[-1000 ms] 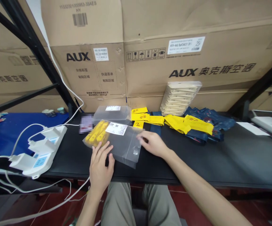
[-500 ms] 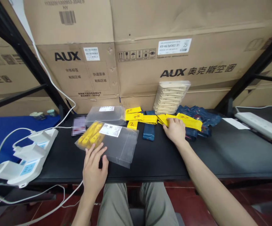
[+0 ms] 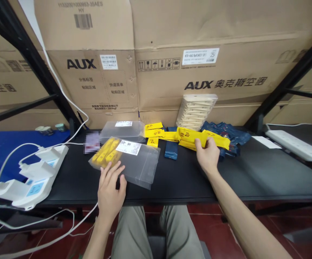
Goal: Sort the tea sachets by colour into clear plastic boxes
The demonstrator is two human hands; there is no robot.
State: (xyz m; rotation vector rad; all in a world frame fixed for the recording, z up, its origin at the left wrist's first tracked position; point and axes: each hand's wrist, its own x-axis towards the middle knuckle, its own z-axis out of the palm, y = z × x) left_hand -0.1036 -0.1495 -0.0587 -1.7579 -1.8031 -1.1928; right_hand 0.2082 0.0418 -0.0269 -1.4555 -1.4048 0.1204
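My left hand (image 3: 112, 187) has its fingers spread, with the fingertips on the lower left edge of a clear plastic bag (image 3: 141, 167). Several yellow packets (image 3: 107, 153) lie inside that bag, which bears a white label. In my right hand (image 3: 207, 153) a yellow packet (image 3: 188, 136) is pinched between thumb and fingers, above other yellow packets (image 3: 218, 138). Further yellow packets (image 3: 154, 133) lie to the left, and a dark blue packet (image 3: 171, 150) rests below them.
Behind stand a clear pack of cream packets (image 3: 196, 111) and large cardboard boxes (image 3: 158, 82). Blue packets (image 3: 234, 135) are heaped at right. A second clear bag (image 3: 122, 132) lies further back. Power strips (image 3: 46, 180) with cables sit left and right.
My right hand has lifted a yellow packet off the pile and now holds it up. My left hand stays at the bag. The view has shifted slightly.
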